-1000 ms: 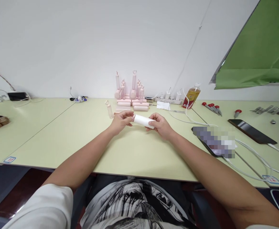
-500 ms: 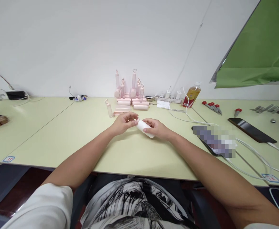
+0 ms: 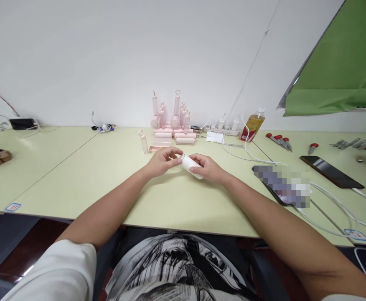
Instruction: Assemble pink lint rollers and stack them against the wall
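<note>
White tube point(image 3: 193, 166) held by left hand point(image 3: 162, 160) and right hand point(image 3: 208, 167), pink pieces point(image 3: 172, 125) behind, phone point(image 3: 280, 186) rightward.

Pink pieces point(image 3: 170, 125) block far side; cables point(image 3: 327, 196) clutter right.

Small assembly workshop or workbench room. Evidenced by long pale-green tables point(image 3: 76, 167) against a bare white wall, red-handled screwdrivers point(image 3: 278, 141), stacked pink parts point(image 3: 173, 125), a power strip point(image 3: 222, 131) with cables, and metal tools point(image 3: 349, 144).
</note>
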Tool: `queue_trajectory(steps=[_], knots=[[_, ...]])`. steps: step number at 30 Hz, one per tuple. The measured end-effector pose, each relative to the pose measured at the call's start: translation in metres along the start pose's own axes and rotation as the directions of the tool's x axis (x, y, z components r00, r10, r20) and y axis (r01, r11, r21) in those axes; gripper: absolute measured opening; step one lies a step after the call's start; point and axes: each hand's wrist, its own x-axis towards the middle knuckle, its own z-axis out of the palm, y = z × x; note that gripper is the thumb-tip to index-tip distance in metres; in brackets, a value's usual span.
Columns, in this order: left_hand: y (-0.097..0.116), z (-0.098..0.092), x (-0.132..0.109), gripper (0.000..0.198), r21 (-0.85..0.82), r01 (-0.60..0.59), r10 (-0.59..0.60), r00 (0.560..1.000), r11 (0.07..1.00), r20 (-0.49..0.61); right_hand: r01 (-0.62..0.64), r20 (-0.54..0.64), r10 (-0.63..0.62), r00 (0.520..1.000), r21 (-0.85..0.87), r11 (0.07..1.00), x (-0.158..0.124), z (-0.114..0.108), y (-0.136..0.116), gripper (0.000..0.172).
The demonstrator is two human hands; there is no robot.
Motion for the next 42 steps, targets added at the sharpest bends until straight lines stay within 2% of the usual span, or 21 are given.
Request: queue_trajectory(steps=[4, 7, 9, 11, 12, 13, 15, 17, 18, 20, 22, 26, 29, 32, 36, 40, 42], knots=[[0.001, 0.001, -0.002, 0.065, 0.015, -0.061, 0.062, 0.995, 0.998, -0.079, 0.036, -0.063, -0.034, 0.997, 0.020, 0.999, 0.001, 0.000, 0.001, 0.048], [0.002, 0.003, -0.003, 0.078, 0.042, -0.108, 0.114, 0.974, 0.993, -0.198, 0.050, -0.105, -0.046, 0.993, 0.031, 0.998, 0.003, -0.001, 0.003, 0.047], [0.003, 0.007, -0.004, 0.087, 0.087, -0.103, 0.126, 0.937, 0.991, -0.325, 0.046, -0.124, -0.042, 0.991, 0.032, 0.998, 0.003, -0.001, 0.005, 0.046], [0.003, 0.011, -0.006, 0.093, 0.142, -0.081, 0.137, 0.883, 0.987, -0.449, 0.038, -0.143, -0.035, 0.989, 0.020, 0.999, 0.004, -0.001, 0.006, 0.045], [0.004, 0.013, -0.007, 0.092, 0.163, -0.069, 0.139, 0.874, 0.984, -0.466, 0.031, -0.152, -0.029, 0.988, 0.014, 0.999, 0.004, -0.002, 0.006, 0.044], [0.004, 0.015, -0.008, 0.089, 0.178, -0.062, 0.133, 0.897, 0.982, -0.422, 0.028, -0.163, -0.026, 0.986, 0.007, 1.000, 0.004, -0.002, 0.007, 0.043], [0.005, 0.018, -0.010, 0.078, 0.188, -0.064, 0.100, 0.977, 0.980, -0.190, 0.028, -0.178, -0.029, 0.984, -0.011, 1.000, 0.004, -0.002, 0.007, 0.042], [0.004, 0.019, -0.011, 0.063, 0.201, -0.080, 0.074, 0.997, 0.976, 0.037, 0.033, -0.184, -0.038, 0.982, -0.031, 0.999, 0.004, -0.002, 0.007, 0.042], [0.003, 0.019, -0.010, 0.057, 0.217, -0.090, 0.077, 0.995, 0.972, 0.070, 0.031, -0.190, -0.037, 0.981, -0.034, 0.999, 0.005, -0.002, 0.007, 0.042], [-0.002, 0.015, -0.007, 0.050, 0.295, -0.082, 0.091, 0.996, 0.952, -0.016, 0.013, -0.204, -0.015, 0.979, -0.010, 1.000, 0.005, -0.002, 0.007, 0.044], [-0.009, 0.009, -0.001, 0.050, 0.442, -0.004, 0.062, 0.991, 0.897, -0.118, -0.009, -0.224, 0.016, 0.975, 0.032, 0.999, 0.005, -0.002, 0.007, 0.049], [-0.027, -0.010, 0.013, 0.063, 0.724, 0.252, -0.133, 0.967, 0.642, -0.218, -0.054, -0.209, 0.064, 0.976, 0.049, 0.997, 0.005, -0.001, 0.008, 0.051], [-0.035, -0.019, 0.019, 0.065, 0.790, 0.333, -0.235, 0.941, 0.515, -0.243, -0.062, -0.198, 0.068, 0.978, 0.033, 0.998, 0.005, -0.001, 0.010, 0.047], [-0.033, -0.019, 0.020, 0.061, 0.829, 0.348, -0.280, 0.929, 0.438, -0.242, -0.063, -0.204, 0.066, 0.977, 0.022, 0.998, 0.005, 0.000, 0.011, 0.048], [-0.020, -0.010, 0.019, 0.045, 0.877, 0.355, -0.311, 0.915, 0.323, -0.256, -0.070, -0.211, 0.068, 0.975, -0.002, 0.998, 0.005, 0.000, 0.009, 0.062], [-0.017, -0.007, 0.019, 0.042, 0.938, 0.239, -0.165, 0.965, 0.250, -0.202, -0.034, -0.162, 0.028, 0.986, -0.038, 0.999, 0.004, 0.000, 0.009, 0.072], [-0.019, -0.009, 0.020, 0.047, 0.945, 0.208, -0.158, 0.972, 0.254, -0.172, -0.011, -0.142, 0.001, 0.990, -0.067, 0.998, 0.003, 0.000, 0.009, 0.074]])
